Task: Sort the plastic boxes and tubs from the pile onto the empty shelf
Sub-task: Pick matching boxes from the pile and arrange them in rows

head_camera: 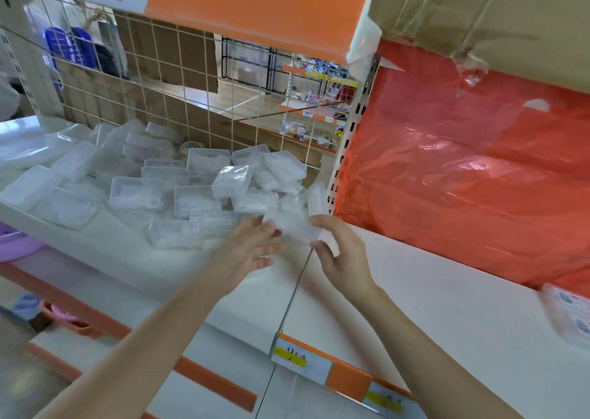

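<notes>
We held a clear plastic box (pixel 293 228) above the seam between two shelves, just near of the pile (pixel 191 188) heaped on the left shelf (pixel 95 259), with the empty shelf (pixel 447 291) to the right. Our right hand (pixel 341 256) had its grip clamped round the box's right end, fingers curled. Our left hand (pixel 252 249) lay with fingers nearly straight against the other end, grip apart. Both forearms reached forward, wrists converging. The risk, as we judged it, was that the slick box could slip from that one-sided hold, or a careless left wrist could knock the heaped boxes off the near edge.
</notes>
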A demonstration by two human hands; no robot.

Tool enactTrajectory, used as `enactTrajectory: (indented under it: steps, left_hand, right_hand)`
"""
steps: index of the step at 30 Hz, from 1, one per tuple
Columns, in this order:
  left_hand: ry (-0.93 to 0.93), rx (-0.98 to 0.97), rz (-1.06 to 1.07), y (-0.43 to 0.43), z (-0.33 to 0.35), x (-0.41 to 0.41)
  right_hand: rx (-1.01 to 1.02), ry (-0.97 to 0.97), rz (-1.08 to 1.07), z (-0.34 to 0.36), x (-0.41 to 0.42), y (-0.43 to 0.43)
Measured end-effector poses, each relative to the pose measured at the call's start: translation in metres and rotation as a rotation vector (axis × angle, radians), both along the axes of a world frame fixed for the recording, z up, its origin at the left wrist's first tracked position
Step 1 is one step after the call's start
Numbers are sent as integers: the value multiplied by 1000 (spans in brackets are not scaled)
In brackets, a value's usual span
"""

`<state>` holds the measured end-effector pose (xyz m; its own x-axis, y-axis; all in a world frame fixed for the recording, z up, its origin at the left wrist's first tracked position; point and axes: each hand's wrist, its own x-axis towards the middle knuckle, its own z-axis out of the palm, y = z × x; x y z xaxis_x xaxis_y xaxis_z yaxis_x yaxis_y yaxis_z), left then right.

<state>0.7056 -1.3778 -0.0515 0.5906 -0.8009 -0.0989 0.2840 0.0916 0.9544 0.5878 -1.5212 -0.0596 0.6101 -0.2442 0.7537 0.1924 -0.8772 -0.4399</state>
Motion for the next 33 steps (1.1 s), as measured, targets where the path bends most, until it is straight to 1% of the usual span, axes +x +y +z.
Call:
enactTrajectory:
  steps: [1, 2, 4, 7, 11, 13, 17, 21, 22, 23, 25, 27, 29, 31, 33]
  left_hand:
    - [50, -54, -40, 0, 0, 1]
    - [65, -100, -68, 0, -1, 2]
    - [36, -142, -108, 2, -5, 3]
    - [-41, -115, -61, 7, -11, 4]
    - [-233, -49, 37, 13, -10, -1]
    - [-298, -35, 53, 16, -7, -5]
    - [-374, -48, 27, 18, -7, -8]
    - [-389, -19, -34, 20, -11, -12]
    - [-442, 18, -47, 20, -12, -13]
    - [-549, 78, -42, 19, -13, -13]
    - [-842, 230, -9, 20, -16, -12]
    - [-1049, 371, 60, 22, -24, -7]
    - [-1212, 516, 140, 26, -34, -1]
    - [-1296, 689, 136, 29, -40, 4]
    - [-1311, 798, 107, 29, -43, 8]
  right_hand:
    - [-115, -24, 29, -4, -2, 1]
    - [-181, -45, 55, -8, -3, 3]
    - [-228, -50, 75, -12, -6, 4]
    - [-185, 59, 73, -14, -11, 6]
    - [-40, 189, 94, -10, -17, 11]
    - [10, 274, 88, -6, -17, 13]
    - [-20, 475, 76, 1, -13, 17]
    - [-75, 529, 85, 4, -11, 18]
    - [-76, 540, 91, 4, -11, 18]
    - [-76, 547, 93, 3, -12, 18]
    - [-69, 555, 70, -1, -15, 18]
    - [-50, 573, 13, -8, -21, 15]
    - [-4, 599, -56, -16, -29, 11]
    - [60, 624, -120, -23, -39, 5]
    - [103, 636, -176, -30, -48, -2]
